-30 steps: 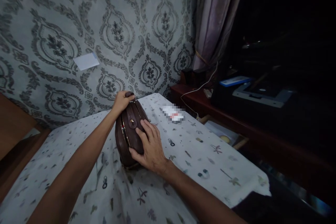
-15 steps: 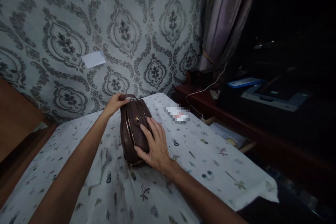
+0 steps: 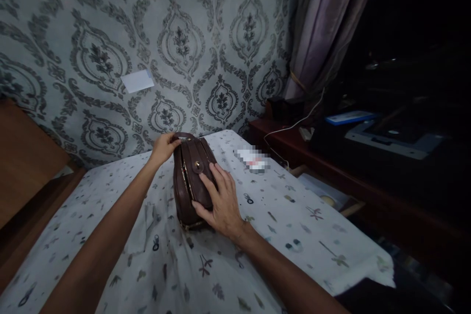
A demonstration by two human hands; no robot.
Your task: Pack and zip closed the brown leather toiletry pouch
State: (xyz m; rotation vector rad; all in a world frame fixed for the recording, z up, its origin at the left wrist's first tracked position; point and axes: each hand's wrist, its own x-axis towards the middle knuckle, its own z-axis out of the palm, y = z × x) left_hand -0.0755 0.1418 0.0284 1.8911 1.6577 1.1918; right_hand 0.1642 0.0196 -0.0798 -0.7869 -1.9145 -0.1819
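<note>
A dark brown leather bag with gold zippers, a round clasp and a top handle lies on the patterned white cloth. At its far left corner my left hand has its fingers closed at the base of the bag's handle. My right hand rests on the bag's right side, thumb and fingers spread across the leather near the clasp. The left zipper line shows a narrow gap; what lies inside cannot be made out.
A blurred white packet lies right of the bag. Beyond the table's right edge are a reddish-brown cabinet, an open drawer and a cable. A wooden panel stands at left, a patterned wall behind.
The view has shifted slightly, so the bag and table appear a little further right. The gap along the bag's left zipper looks narrower. Both hands keep about the same place on the bag.
</note>
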